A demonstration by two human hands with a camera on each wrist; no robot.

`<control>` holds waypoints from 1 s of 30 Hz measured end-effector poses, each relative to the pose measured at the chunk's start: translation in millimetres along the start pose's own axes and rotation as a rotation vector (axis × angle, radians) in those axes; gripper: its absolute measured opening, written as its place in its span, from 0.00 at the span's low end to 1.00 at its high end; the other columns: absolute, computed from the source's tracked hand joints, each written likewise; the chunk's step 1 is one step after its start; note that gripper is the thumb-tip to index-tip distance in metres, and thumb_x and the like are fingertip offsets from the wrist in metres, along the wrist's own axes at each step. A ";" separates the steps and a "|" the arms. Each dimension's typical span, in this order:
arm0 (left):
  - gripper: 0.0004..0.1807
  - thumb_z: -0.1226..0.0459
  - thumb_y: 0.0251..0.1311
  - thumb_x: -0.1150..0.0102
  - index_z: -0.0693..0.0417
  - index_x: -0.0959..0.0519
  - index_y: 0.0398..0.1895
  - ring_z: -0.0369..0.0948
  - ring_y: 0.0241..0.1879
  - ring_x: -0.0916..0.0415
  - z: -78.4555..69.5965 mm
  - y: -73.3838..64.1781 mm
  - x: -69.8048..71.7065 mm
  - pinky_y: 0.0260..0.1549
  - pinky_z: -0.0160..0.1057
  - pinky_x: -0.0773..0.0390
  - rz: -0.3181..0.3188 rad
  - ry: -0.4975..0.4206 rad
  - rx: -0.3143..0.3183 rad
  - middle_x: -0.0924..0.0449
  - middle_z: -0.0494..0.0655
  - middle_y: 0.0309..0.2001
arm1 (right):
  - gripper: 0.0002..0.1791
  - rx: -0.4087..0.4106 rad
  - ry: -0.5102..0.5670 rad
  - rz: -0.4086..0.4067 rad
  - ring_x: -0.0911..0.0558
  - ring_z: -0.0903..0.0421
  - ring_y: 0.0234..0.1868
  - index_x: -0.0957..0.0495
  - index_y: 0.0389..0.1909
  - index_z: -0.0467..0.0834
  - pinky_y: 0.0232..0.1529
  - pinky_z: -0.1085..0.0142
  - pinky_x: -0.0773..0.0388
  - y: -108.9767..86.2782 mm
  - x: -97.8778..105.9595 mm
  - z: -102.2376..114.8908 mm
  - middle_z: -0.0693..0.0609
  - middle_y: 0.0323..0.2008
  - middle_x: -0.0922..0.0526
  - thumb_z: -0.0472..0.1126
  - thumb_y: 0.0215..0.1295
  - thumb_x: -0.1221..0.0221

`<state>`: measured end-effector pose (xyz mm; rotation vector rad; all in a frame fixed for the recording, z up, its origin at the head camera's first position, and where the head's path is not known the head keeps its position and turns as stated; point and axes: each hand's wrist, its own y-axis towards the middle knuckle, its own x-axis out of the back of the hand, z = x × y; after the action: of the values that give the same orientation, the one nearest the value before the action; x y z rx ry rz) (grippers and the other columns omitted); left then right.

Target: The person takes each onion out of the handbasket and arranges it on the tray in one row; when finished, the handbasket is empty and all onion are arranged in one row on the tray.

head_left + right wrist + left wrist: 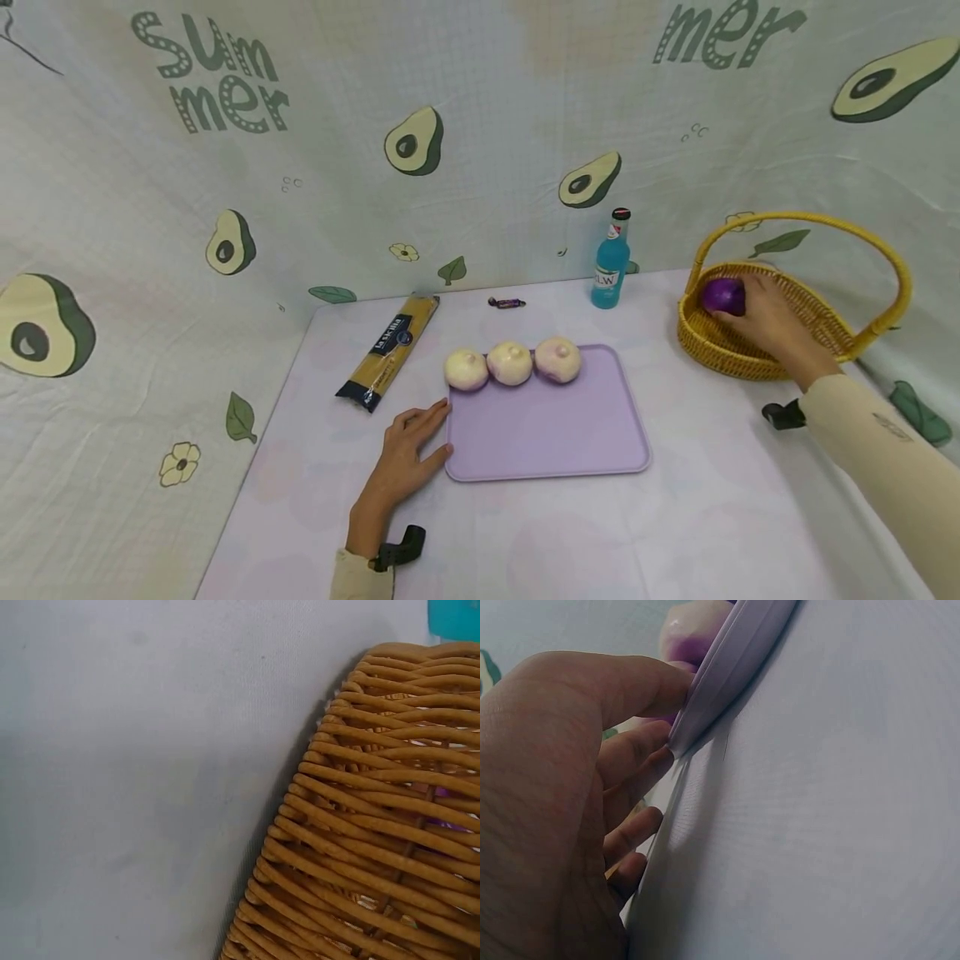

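In the head view, my right hand [772,317] reaches into the yellow wicker basket [738,364] and grips a glossy purple round thing [722,297] at its left end. In the right wrist view, the basket's woven wall [360,825] hides that hand, and only a bit of purple shows through the gaps. My left hand [405,458] lies at the left edge of the lilac tray [547,429], fingers extended. Its thumb and fingertips touch the tray's rim [731,667] in the left wrist view. Three white-and-purple turnips [510,364] sit in a row along the tray's back edge.
A pasta packet [390,350] lies left of the tray. Behind the tray are a small wrapped candy [507,303] and an upright blue bottle [611,262]. The basket's tall handle [810,218] arches over it. A patterned cloth hangs behind the table.
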<state>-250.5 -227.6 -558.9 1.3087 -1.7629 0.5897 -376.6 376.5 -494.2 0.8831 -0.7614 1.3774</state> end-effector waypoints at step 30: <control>0.35 0.48 0.66 0.41 0.33 0.38 0.77 0.42 0.70 0.47 1.5 0.8 -0.5 0.65 0.55 0.49 0.006 0.002 0.011 0.44 0.24 0.75 | 0.47 -0.017 0.003 -0.026 0.45 0.21 0.63 0.51 0.70 0.20 0.63 0.30 0.47 -5.5 -1.5 -6.2 0.18 0.64 0.47 0.39 0.63 0.34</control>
<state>-251.7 -228.2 -560.0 1.3101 -1.7650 0.6047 -371.5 381.2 -498.9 0.8746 -0.7560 1.3472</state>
